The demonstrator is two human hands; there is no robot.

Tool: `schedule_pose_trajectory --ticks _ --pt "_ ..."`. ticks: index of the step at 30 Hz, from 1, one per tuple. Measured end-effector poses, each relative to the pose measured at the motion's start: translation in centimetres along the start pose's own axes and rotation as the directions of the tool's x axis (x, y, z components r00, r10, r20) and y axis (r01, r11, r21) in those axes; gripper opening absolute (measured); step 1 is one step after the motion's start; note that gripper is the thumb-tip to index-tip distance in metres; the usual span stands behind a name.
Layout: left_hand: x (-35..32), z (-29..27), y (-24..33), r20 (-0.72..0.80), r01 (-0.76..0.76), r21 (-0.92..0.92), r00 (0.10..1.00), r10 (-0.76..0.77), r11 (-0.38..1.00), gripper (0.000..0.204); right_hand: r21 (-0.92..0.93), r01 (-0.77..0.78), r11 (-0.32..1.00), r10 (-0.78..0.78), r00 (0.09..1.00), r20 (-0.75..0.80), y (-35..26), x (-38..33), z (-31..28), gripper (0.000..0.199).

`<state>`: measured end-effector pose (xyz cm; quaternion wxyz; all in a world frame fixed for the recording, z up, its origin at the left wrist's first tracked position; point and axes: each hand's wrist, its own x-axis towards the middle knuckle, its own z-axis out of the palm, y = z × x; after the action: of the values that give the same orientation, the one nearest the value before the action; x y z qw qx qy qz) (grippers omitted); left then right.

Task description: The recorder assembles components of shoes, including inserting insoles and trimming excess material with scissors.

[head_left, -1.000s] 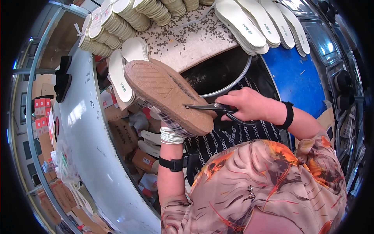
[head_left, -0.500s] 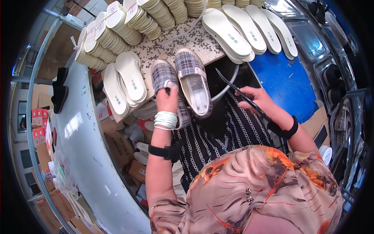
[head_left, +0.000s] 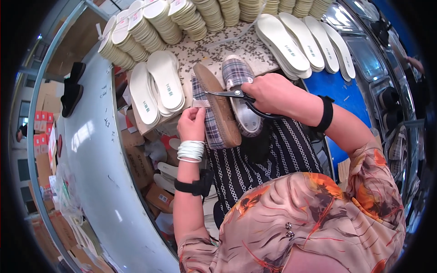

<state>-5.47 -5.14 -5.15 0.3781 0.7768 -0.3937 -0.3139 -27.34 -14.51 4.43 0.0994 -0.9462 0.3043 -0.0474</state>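
A plaid slip-on shoe [head_left: 213, 125] is tipped on its side, its brown sole facing right. My left hand [head_left: 191, 123] is closed, pinching a short pale strip [head_left: 200, 103] at the edge of this shoe. Scissors [head_left: 236, 93] are gripped in my right hand [head_left: 269, 96], fingers through the black handles. Their blades point left across the tipped shoe, with the tips close above the strip. Beneath my right hand the matching plaid shoe [head_left: 237, 72] lies upright, its light lining showing; the hand hides part of it.
White insoles [head_left: 165, 84] lie in piles left of the shoes, and more insoles [head_left: 284, 50] lie at the right. Tall insole stacks [head_left: 157, 20] line the back. Small dark bits cover the worktable [head_left: 200, 52]. Black shoes [head_left: 73, 98] rest on a pale surface at far left.
My right hand has brought the scissors left over the shoes. The left shoe has been tipped so its sole shows. My left hand has shifted slightly down and now pinches the strip.
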Motion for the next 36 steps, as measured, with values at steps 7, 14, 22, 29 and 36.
schedule_pose_trajectory --ticks 7,14,22,29,36 --pt "-3.7 -0.1 2.3 -0.069 -0.429 0.18 0.892 0.446 0.885 0.017 -0.078 -0.031 0.997 0.042 0.987 0.155 -1.5 0.4 -1.0 0.018" --pt "-3.3 1.0 2.0 -0.117 -0.498 0.342 0.819 0.562 0.797 0.01 -0.085 -0.059 0.995 0.07 0.988 0.14 -1.7 0.1 -0.8 0.018" --pt "-3.1 1.8 2.5 -0.157 -0.403 0.39 0.857 0.491 0.828 0.008 -0.098 -0.059 0.993 0.071 0.99 0.123 -1.5 -0.4 -1.0 0.018" --pt "-3.0 2.2 2.3 -0.237 -0.448 0.161 0.848 0.475 0.88 0.007 -0.436 0.139 0.889 -0.145 0.989 0.021 -2.0 -1.4 -1.7 0.017" --pt "-3.2 2.3 2.6 -0.23 -0.411 0.084 0.878 0.419 0.908 0.007 -0.699 0.296 0.651 -0.292 0.948 0.129 -3.1 -0.4 -2.4 0.014"
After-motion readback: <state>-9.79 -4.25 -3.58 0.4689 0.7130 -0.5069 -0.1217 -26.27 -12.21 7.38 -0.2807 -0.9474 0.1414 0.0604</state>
